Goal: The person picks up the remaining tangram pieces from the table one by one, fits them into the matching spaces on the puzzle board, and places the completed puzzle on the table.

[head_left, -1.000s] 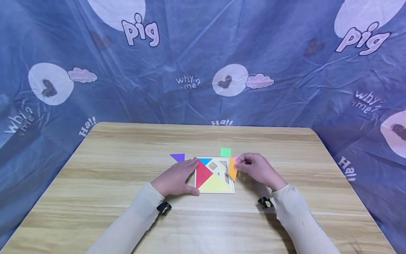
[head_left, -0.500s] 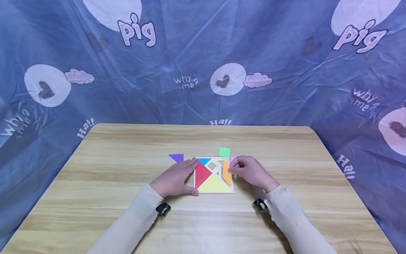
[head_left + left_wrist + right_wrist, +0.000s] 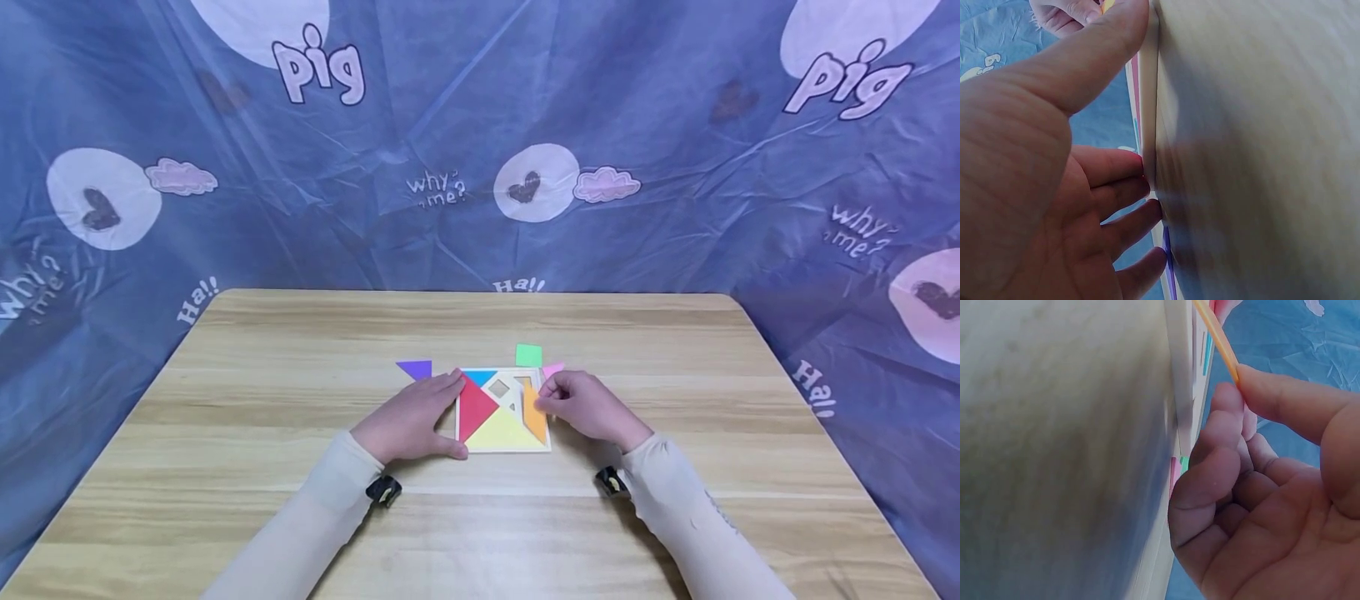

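Note:
A square tangram tray (image 3: 517, 452) lies flat on the table, with a red triangle (image 3: 474, 408), a yellow triangle (image 3: 504, 433) and a blue triangle (image 3: 477, 377) set in it. My left hand (image 3: 408, 421) rests along the tray's left edge, thumb at the near corner and fairly straight fingers towards the far one. Between thumb and index finger, my right hand (image 3: 592, 406) pinches an orange parallelogram tangram piece (image 3: 532, 417) over the tray's right side. That piece is tilted, its right edge raised; the right wrist view shows it edge-on (image 3: 1219, 340).
Beyond the tray lies a green square (image 3: 528, 355). A pink piece (image 3: 553, 368), partly hidden by the right hand, is at the far right corner. Left of the tray lies a purple triangle (image 3: 417, 368), partly behind the left hand. A printed blue cloth (image 3: 450, 242) hangs behind the table.
My right hand has moved left with the orange piece, bringing it from the tray's right edge over the right-hand recess and lowering it. The left hand keeps its place on the tray.

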`<control>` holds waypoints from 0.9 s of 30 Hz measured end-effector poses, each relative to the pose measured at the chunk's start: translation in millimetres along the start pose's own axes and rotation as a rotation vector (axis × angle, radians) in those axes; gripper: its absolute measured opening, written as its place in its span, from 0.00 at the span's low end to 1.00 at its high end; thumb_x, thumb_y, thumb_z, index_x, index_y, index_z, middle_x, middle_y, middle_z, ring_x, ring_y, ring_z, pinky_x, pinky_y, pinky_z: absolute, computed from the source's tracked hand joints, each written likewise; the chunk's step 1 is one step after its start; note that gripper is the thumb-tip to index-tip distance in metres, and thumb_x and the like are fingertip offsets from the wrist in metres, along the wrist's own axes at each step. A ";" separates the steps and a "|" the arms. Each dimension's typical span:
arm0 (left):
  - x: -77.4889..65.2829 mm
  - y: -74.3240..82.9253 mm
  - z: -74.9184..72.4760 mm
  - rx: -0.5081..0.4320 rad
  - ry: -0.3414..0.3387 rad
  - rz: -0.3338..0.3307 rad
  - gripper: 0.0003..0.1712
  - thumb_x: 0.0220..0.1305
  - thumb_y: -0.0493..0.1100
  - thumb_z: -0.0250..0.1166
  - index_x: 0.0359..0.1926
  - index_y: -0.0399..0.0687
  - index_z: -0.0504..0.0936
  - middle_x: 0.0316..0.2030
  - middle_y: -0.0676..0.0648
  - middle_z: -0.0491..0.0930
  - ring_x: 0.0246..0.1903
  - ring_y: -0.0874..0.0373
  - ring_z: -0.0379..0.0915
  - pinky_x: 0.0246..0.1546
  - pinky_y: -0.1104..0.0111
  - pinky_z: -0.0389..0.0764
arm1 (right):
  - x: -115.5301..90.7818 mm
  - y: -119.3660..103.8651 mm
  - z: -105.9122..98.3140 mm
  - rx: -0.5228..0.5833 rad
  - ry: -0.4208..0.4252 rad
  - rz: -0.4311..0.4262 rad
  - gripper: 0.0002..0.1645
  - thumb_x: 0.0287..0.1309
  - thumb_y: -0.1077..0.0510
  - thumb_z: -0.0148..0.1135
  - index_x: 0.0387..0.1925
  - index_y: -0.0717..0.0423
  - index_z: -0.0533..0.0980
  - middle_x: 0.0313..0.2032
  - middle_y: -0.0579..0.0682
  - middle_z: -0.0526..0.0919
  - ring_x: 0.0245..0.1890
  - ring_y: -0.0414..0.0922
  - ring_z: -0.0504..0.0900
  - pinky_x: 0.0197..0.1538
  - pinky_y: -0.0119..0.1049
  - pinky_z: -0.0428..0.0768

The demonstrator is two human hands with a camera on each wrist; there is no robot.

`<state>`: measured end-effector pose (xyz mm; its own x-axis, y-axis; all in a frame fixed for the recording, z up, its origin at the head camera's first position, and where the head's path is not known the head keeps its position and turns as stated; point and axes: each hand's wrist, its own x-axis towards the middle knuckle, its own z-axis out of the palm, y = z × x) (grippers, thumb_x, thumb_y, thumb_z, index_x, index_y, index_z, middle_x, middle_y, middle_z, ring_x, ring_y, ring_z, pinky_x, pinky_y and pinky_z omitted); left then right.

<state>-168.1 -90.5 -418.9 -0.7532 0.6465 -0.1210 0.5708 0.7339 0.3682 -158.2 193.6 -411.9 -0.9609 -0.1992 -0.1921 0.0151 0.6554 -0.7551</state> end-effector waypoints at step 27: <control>-1.8 2.7 2.0 0.011 0.001 0.003 0.61 0.48 0.70 0.67 0.73 0.43 0.52 0.73 0.47 0.49 0.72 0.52 0.45 0.71 0.60 0.52 | 1.6 0.4 6.3 -0.144 -0.021 0.035 0.06 0.58 0.54 0.64 0.29 0.51 0.76 0.26 0.46 0.75 0.27 0.43 0.71 0.34 0.34 0.71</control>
<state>-164.6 -89.2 -419.5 -0.7519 0.6484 -0.1192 0.5766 0.7344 0.3581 -158.0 188.9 -416.4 -0.9545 -0.1884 -0.2311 0.0075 0.7597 -0.6503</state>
